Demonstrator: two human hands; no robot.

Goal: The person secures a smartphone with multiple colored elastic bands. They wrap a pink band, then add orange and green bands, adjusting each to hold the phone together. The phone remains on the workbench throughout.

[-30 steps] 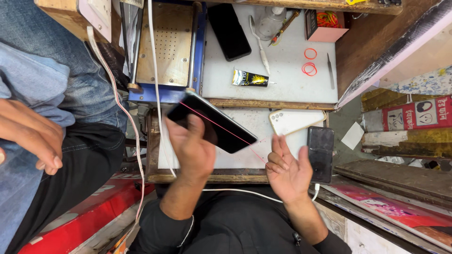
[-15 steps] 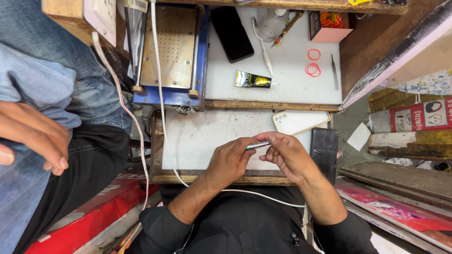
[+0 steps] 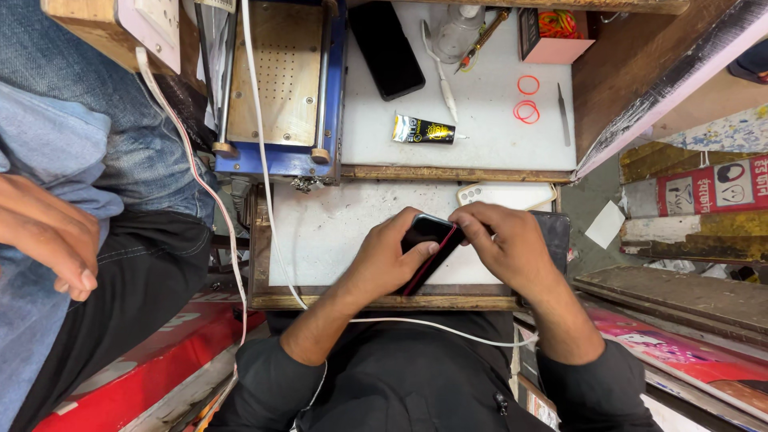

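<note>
A black phone with a red edge (image 3: 426, 243) lies low over the white work board (image 3: 336, 232), held between both my hands. My left hand (image 3: 388, 258) grips its near side from the left. My right hand (image 3: 502, 244) covers its right end, fingers curled over the top edge. Part of the phone is hidden under my fingers. Beside my right hand lie a white phone case (image 3: 512, 196) and a dark phone (image 3: 556, 232), partly hidden.
On the far white bench: a black phone (image 3: 386, 48), a black-and-yellow glue tube (image 3: 424, 129), red rubber bands (image 3: 526, 108), tweezers (image 3: 564, 114), a pink box (image 3: 552, 34). A blue and tan machine (image 3: 276, 88) stands at left. Another person's hand (image 3: 48, 236) rests at far left.
A second ago my left hand held the phone up, tilted, with my right hand open beside it. Both hands now close on the phone, low over the board.
</note>
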